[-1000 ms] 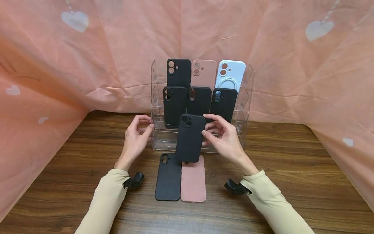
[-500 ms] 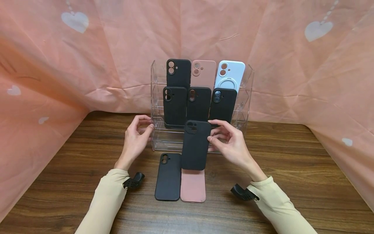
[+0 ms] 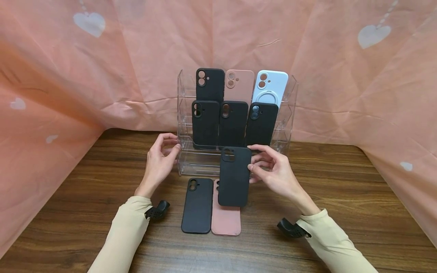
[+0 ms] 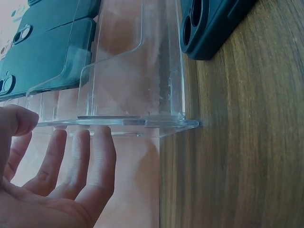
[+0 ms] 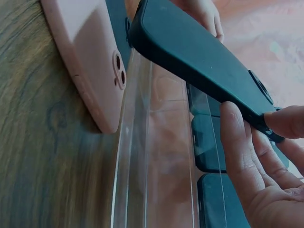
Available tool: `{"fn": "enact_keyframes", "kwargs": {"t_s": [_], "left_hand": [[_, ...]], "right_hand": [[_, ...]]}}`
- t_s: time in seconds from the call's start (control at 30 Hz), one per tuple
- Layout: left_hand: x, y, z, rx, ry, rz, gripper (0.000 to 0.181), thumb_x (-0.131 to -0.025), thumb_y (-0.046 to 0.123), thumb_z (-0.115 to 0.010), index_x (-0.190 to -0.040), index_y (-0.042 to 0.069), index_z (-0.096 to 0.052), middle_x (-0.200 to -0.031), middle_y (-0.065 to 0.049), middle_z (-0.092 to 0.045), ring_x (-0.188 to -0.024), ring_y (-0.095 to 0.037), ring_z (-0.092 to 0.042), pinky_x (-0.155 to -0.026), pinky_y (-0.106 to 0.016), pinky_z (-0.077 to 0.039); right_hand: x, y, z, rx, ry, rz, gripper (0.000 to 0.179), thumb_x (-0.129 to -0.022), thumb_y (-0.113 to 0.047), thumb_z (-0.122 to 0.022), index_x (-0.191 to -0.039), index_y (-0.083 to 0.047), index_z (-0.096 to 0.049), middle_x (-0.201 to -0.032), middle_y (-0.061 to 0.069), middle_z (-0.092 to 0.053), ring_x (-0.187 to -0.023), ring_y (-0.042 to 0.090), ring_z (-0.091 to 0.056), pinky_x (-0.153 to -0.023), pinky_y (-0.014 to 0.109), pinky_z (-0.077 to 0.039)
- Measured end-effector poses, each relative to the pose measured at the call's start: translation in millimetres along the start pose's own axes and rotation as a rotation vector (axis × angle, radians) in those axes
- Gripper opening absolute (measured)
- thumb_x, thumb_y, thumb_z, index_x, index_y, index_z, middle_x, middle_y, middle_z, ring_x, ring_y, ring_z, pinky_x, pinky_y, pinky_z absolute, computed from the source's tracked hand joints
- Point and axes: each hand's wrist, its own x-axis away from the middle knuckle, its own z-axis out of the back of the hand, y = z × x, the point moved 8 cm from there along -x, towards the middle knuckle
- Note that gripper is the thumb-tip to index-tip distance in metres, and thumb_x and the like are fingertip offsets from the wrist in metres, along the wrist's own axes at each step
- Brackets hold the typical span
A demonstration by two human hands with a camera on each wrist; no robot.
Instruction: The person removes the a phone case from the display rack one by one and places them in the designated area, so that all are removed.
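In the head view my right hand [image 3: 276,169] pinches a black phone case [image 3: 234,178] by its right edge, between thumb and fingers. The case hangs tilted in front of a clear tiered display stand [image 3: 198,169], over part of a pink phone case [image 3: 226,222] on the table. Left of that lies another black phone case [image 3: 197,206]. My left hand [image 3: 160,159] holds the stand's left side panel, with the thumb at its front edge; in the left wrist view the fingertips [image 4: 102,135] meet the panel from outside.
On the stand's upper tiers lean several black cases [image 3: 233,123], a pink case [image 3: 239,85] and a white case [image 3: 273,81] with a ring. The wooden table [image 3: 341,182] meets a pink cloth backdrop [image 3: 327,76] behind and at both sides.
My right hand has moved the black phone case down and to the right, away from the stand's tiers, baring the pink case's upper left corner. The left hand stays at the stand.
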Motion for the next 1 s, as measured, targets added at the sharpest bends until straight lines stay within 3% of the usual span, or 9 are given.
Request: {"fn": "enact_keyframes", "kwargs": {"t_s": [0.27, 0.63, 1.0], "left_hand": [[-0.2, -0.1, -0.9, -0.003, -0.004, -0.004, 0.028, -0.1, 0.016, -0.065, -0.126, 0.012, -0.058, -0.123, -0.013, -0.069, -0.104, -0.032, -0.074, -0.067, -0.031, -0.065], [0.6, -2.2, -1.0, -0.011, 0.03, 0.028, 0.023, -0.099, 0.018, -0.066, -0.119, 0.009, -0.061, -0.12, -0.013, -0.071, -0.1, -0.031, -0.075, -0.063, -0.025, -0.063], [0.1, -0.3, 3.1, -0.027, 0.056, 0.037, 0.019, -0.098, 0.016, -0.066, -0.114, 0.006, -0.063, -0.114, -0.011, -0.071, -0.093, -0.025, -0.076, -0.065, -0.034, -0.065]], "right_hand": [[10.4, 9.1, 4.8, 0.0, -0.024, -0.058, 0.051, -0.09, 0.012, -0.064, -0.138, -0.003, -0.055, -0.095, 0.006, -0.067, -0.08, 0.01, -0.072, -0.062, 0.053, -0.063], [23.7, 12.8, 7.9, 0.054, -0.066, -0.091, 0.051, -0.091, 0.011, -0.064, -0.139, -0.004, -0.054, -0.096, 0.015, -0.063, -0.079, 0.01, -0.071, -0.061, 0.05, -0.064], [37.1, 14.9, 21.9, 0.096, -0.065, -0.103, 0.05, -0.092, 0.011, -0.064, -0.139, -0.003, -0.053, -0.096, 0.018, -0.063, -0.08, 0.01, -0.072, -0.061, 0.049, -0.064]]}}
